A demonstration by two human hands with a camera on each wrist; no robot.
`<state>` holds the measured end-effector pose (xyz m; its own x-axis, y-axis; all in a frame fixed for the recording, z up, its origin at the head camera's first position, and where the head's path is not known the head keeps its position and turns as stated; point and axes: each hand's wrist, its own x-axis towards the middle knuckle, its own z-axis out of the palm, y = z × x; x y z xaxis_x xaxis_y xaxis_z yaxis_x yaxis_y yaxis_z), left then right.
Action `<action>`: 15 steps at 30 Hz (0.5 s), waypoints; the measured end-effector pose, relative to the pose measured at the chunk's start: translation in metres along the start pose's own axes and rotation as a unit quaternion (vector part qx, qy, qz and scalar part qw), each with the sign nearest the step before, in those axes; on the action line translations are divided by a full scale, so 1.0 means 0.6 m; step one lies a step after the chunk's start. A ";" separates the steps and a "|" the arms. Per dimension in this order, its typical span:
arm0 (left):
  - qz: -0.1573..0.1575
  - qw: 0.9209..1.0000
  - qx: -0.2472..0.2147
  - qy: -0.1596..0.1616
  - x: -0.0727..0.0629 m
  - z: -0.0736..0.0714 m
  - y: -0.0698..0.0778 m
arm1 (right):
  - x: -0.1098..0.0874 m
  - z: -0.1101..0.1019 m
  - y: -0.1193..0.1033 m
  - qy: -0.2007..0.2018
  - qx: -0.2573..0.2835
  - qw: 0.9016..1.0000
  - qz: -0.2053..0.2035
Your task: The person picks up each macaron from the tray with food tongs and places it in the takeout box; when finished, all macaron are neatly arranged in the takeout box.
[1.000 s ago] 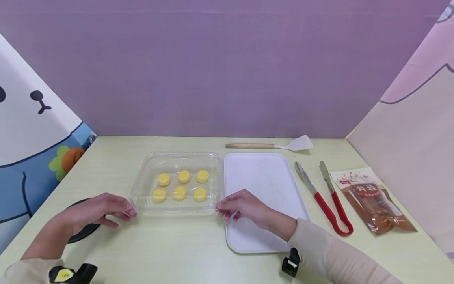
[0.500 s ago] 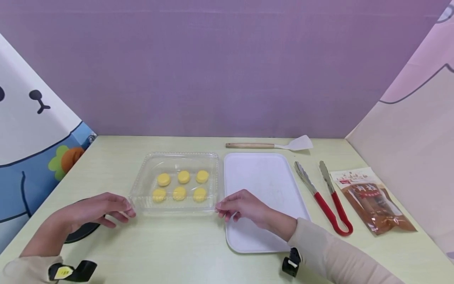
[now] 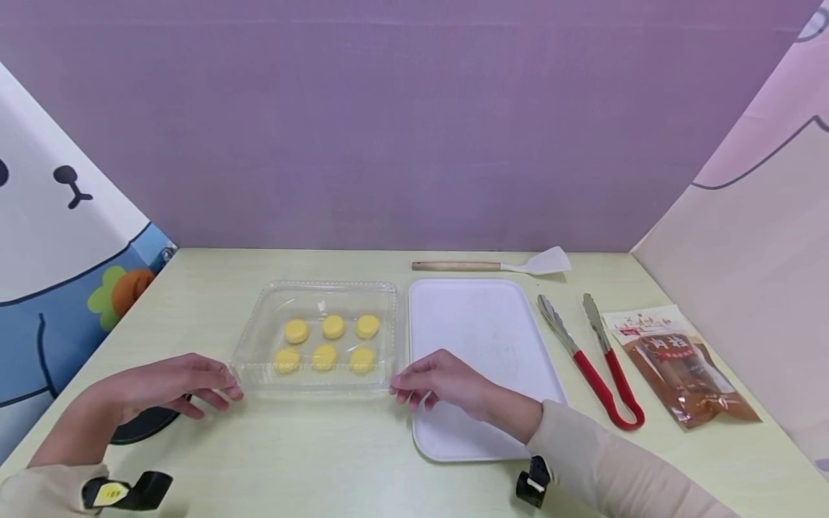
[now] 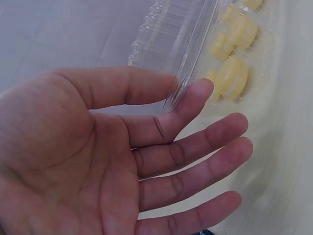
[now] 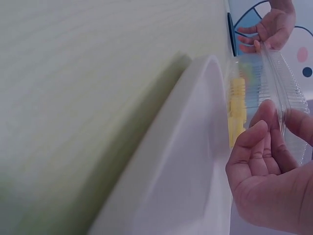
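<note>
A clear plastic food box lies ahead of me, with several round yellow cakes in two rows showing through it. My left hand pinches its near left corner between thumb and index finger, the other fingers spread. In the left wrist view the box's ridged edge runs into that pinch. My right hand pinches the near right corner, reaching over a white tray. The right wrist view shows the box's rim stretched between both hands.
Right of the tray lie red-handled metal tongs and a brown food packet. A spatula with a wooden handle lies behind the tray. A black round item is partly hidden beneath my left hand.
The box with its yellow cakes has shifted slightly toward me and to the left. Both hands have moved a little left along with it, keeping hold of its corners.
</note>
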<state>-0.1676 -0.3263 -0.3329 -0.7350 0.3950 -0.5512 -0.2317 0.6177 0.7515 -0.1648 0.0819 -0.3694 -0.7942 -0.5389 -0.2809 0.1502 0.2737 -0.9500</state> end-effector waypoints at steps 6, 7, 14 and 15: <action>-0.011 1.000 0.012 0.004 -0.006 0.001 -0.006 | -0.005 0.002 -0.001 -0.004 -0.009 1.000 -0.001; -0.014 1.000 0.015 0.006 -0.006 0.001 -0.006 | -0.006 0.002 -0.001 -0.006 -0.011 1.000 -0.001; -0.012 0.999 0.031 0.002 -0.009 -0.002 -0.002 | -0.017 -0.021 0.005 -0.027 -0.058 0.998 -0.017; -0.014 0.999 0.032 0.006 -0.010 -0.003 -0.001 | -0.020 -0.027 0.006 -0.027 -0.064 0.997 -0.020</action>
